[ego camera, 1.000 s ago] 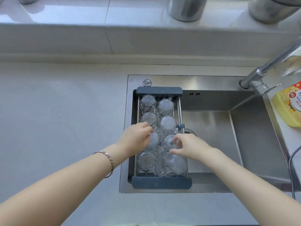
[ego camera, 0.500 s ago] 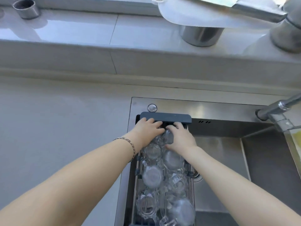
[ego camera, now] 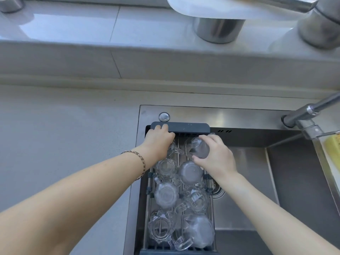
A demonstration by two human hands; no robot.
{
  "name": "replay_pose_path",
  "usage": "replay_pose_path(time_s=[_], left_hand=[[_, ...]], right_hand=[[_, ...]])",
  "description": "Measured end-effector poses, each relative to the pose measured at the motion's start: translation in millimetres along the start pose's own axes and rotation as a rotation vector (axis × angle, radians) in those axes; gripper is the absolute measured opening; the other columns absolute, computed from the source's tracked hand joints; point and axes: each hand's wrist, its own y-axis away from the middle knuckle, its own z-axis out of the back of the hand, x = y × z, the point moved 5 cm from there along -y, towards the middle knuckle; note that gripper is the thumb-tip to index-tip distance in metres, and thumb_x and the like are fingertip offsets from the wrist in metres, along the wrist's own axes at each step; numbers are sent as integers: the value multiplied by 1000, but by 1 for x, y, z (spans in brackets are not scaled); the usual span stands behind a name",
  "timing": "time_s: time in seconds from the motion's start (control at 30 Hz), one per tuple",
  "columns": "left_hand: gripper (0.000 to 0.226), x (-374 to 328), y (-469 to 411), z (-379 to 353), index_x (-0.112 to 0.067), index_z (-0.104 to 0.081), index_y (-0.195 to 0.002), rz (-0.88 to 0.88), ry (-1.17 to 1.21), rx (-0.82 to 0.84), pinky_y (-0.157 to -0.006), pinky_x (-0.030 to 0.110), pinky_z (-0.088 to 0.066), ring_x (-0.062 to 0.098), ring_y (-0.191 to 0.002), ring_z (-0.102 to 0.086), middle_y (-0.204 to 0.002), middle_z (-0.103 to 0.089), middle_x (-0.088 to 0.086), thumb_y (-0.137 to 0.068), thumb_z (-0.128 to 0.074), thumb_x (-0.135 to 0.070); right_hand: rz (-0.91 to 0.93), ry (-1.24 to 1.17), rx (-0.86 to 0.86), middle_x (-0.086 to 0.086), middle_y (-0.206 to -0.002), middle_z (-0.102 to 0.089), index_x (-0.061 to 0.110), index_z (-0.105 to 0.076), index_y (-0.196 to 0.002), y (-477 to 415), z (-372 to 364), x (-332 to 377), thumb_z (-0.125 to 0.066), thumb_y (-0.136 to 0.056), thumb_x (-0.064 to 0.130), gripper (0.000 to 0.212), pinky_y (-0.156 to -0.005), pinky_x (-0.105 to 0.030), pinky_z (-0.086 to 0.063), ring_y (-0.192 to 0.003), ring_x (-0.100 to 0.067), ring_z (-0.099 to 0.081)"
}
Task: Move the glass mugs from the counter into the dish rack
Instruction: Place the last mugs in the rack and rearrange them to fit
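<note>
A wire dish rack [ego camera: 189, 127] with dark grey end bars spans the left side of the steel sink. Several clear glass mugs [ego camera: 166, 195] lie upside down in it in two columns. My left hand [ego camera: 158, 140] is at the rack's far left corner, closed over a glass mug [ego camera: 173, 150] whose handle pokes out to the right. My right hand [ego camera: 215, 155] grips another glass mug [ego camera: 198, 147] at the far right of the rack, tilted on its side.
A steel sink [ego camera: 257, 181] lies right of the rack, with a faucet [ego camera: 309, 111] at the far right and a yellow bottle [ego camera: 333, 150] beside it. Grey counter [ego camera: 64, 144] stretches to the left. Metal pots [ego camera: 217, 30] stand on the back ledge.
Both hands moved from the rack's middle to its far end. The right hand now holds a far-right mug tilted; the left covers the far-left mug. The camera has tilted up and closer.
</note>
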Motion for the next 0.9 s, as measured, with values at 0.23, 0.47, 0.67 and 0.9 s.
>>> replay_pose_path(time_s=[0.23, 0.47, 0.67, 0.9], left_hand=[[51, 17, 6, -6, -9, -54, -117, 272, 412, -15, -82, 38, -49, 33, -107, -50, -120, -49, 16, -72, -74, -22], [56, 6, 5, -10, -10, -48, -115, 389, 464, -71, -84, 39, -48, 35, -112, -43, -125, -44, 16, -76, -72, -42], [65, 12, 8, -21, -14, -43, -125, 368, 557, -27, -89, 41, -49, 32, -117, -40, -130, -39, 13, -74, -75, -38], [67, 15, 12, -25, -13, -42, -131, 314, 602, -76, -91, 42, -51, 32, -116, -47, -134, -39, 12, -75, -76, -28]], right_hand=[[-34, -43, -68, 4, -126, -52, 28, -52, -125, 4, 10, -2, -72, -68, 32, 60, -84, -33, -46, -104, -26, -57], [80, 96, 84, 6, -133, -46, 31, -45, -130, -2, -6, 15, -72, -72, 32, 64, -89, -34, -43, -107, -28, -48], [-2, 80, 153, 0, -135, -45, 26, -41, -133, -22, -30, 16, -72, -73, 34, 68, -94, -36, -41, -114, -31, -49], [-154, -279, -26, -14, -135, -34, 10, -34, -133, -10, -45, 3, -79, -71, 25, 78, -96, -33, -40, -114, -28, -49]])
